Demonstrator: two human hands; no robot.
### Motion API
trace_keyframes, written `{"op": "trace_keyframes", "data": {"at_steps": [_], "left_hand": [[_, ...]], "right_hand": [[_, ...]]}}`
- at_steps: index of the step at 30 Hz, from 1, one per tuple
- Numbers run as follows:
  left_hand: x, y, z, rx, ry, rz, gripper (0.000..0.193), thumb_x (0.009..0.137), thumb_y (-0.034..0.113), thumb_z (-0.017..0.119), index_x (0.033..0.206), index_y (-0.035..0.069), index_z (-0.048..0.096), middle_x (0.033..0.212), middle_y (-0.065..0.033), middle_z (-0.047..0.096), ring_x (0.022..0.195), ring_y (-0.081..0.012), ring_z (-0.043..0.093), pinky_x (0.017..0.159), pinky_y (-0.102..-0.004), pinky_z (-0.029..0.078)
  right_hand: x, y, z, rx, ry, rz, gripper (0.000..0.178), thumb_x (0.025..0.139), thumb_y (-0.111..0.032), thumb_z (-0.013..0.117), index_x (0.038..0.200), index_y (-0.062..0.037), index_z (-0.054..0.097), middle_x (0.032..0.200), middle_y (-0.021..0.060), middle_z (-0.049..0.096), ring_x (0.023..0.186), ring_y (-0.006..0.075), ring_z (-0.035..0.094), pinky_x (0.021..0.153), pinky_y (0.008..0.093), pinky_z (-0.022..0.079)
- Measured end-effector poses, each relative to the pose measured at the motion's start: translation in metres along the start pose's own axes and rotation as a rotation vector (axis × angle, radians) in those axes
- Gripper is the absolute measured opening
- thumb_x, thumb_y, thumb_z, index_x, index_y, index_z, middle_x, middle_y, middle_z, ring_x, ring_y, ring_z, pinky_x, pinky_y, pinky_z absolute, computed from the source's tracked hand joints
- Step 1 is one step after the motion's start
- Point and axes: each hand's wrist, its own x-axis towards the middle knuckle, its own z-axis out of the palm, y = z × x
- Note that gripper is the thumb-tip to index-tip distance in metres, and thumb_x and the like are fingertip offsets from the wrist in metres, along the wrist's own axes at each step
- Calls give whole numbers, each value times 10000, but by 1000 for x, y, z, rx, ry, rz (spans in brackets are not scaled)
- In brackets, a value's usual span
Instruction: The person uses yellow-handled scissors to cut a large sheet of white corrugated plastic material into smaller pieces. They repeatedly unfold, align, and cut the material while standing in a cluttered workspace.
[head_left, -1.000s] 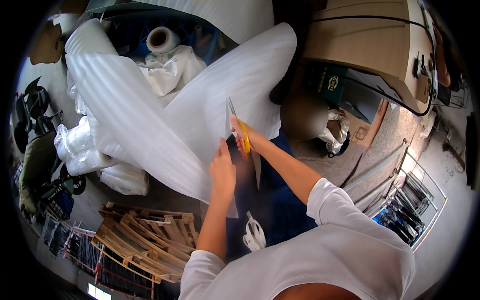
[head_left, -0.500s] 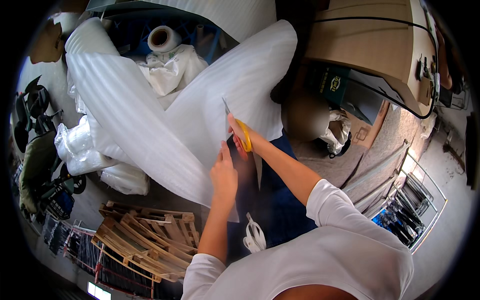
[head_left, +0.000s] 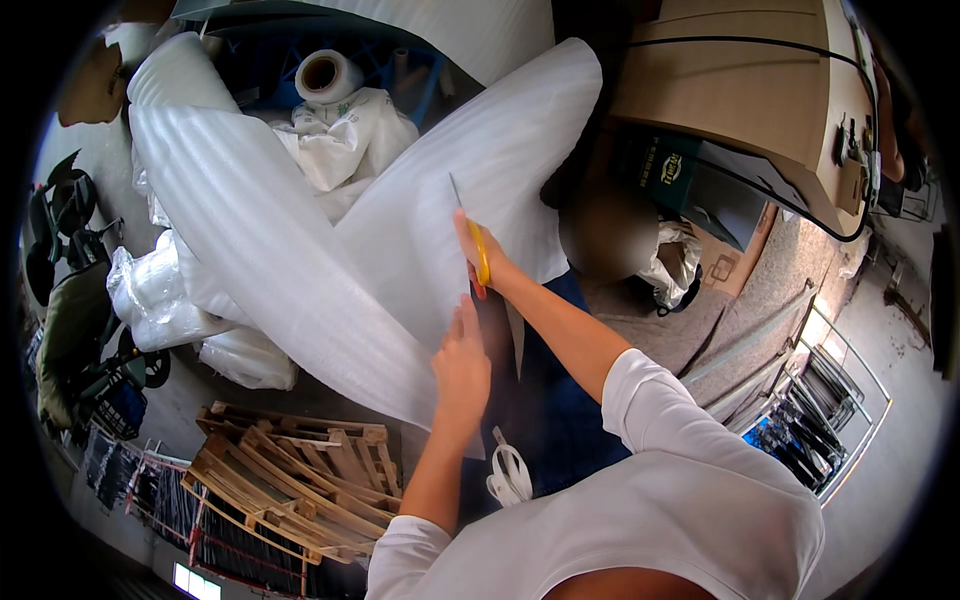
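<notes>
A large sheet of white packing foam (head_left: 400, 230) spreads in front of me, with one long flap (head_left: 270, 230) folded toward the left. My right hand (head_left: 483, 258) grips a pair of scissors (head_left: 483, 255) with yellow and red handles. The blades point away from me over the foam and look nearly closed; the foam hides part of them. Just nearer to me, my left hand (head_left: 462, 370) pinches the foam's cut edge, fingers pointing forward. A white looped strap or tape (head_left: 510, 475) lies near my waist.
Wooden pallets (head_left: 300, 480) are stacked at the lower left. Plastic-wrapped white rolls (head_left: 165, 295) lie at the left, and a film roll (head_left: 328, 77) stands beyond the foam. A wooden cabinet (head_left: 715, 85) with a black cable is at the right, above a metal rack (head_left: 830, 420).
My right hand and the scissors have moved slightly farther away along the foam, and the blades have come together. My left hand has shifted a little to the right.
</notes>
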Motion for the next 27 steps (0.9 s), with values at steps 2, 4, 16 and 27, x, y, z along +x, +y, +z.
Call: {"op": "trace_keyframes", "data": {"at_steps": [2, 4, 16, 27], "left_hand": [[-3, 0, -1, 10, -3, 18, 628, 606, -139, 445, 1211, -16, 327, 1070, -217, 501, 830, -370, 537, 692, -397, 450], [-6, 1, -2, 16, -20, 21, 637, 603, -141, 447, 1215, -16, 320, 1067, -225, 499, 836, -370, 534, 695, -393, 449], [-35, 4, -13, -19, -33, 11, 641, 601, -154, 436, 1217, -12, 327, 1087, -222, 492, 835, -363, 536, 682, -386, 456], [-69, -2, -7, -52, -126, -3, 626, 624, -128, 426, 1229, -25, 300, 1123, -253, 445, 884, -357, 519, 696, -372, 453]], "right_hand": [[-5, -8, -1, -62, 26, -13, 759, 731, -693, 234, 946, -5, 475, 596, 132, 502, 446, 217, 513, 418, 305, 427], [5, -2, 0, -110, 65, -85, 769, 729, -695, 233, 937, 4, 478, 649, 152, 531, 503, 243, 545, 475, 316, 448], [20, -19, -5, -185, 16, -51, 805, 713, -712, 215, 926, 15, 485, 682, 149, 540, 527, 242, 547, 484, 326, 442], [39, -21, -1, -132, 17, 44, 760, 717, -696, 277, 839, 18, 509, 571, 90, 452, 440, 176, 453, 398, 306, 378]]}}
